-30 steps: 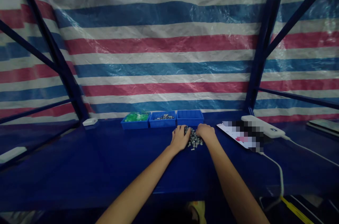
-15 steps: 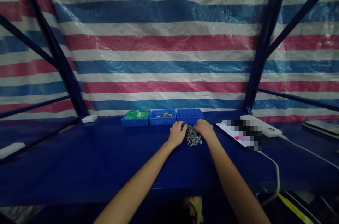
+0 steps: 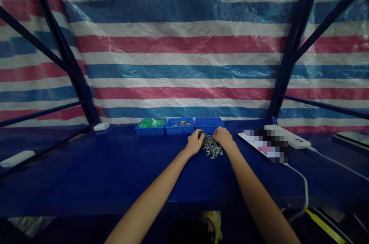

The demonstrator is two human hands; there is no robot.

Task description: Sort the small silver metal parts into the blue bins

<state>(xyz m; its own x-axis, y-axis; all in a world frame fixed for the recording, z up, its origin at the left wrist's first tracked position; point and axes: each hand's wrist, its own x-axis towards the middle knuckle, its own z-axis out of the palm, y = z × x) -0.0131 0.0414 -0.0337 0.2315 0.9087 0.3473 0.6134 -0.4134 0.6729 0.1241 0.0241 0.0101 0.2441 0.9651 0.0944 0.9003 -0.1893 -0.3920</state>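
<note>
A pile of small silvery metal pieces that look like screws (image 3: 212,147) lies on the blue tabletop (image 3: 115,171) between my hands. At its left edge is my left hand (image 3: 195,142), fingers curled towards the thumb with a dark gap between them; what it pinches is too small to make out. My right hand (image 3: 222,136) rests at the pile's upper right, its fingers bent inwards and closed, their tips hidden. Just behind my hands stands a blue bin (image 3: 209,122) whose inside shows no parts.
Left of that bin stand a blue bin (image 3: 172,130) with small metal parts and one (image 3: 150,131) with green plastic-wrapped contents. On the right lie a phone-like slab (image 3: 253,144) and a white power bank (image 3: 288,137) with cables. A small white box (image 3: 101,126) sits back left.
The view has shifted slightly. My left fingers have drawn in from a more spread pose. Both hands stay at the pile, whose near edge looks a little more spread.
</note>
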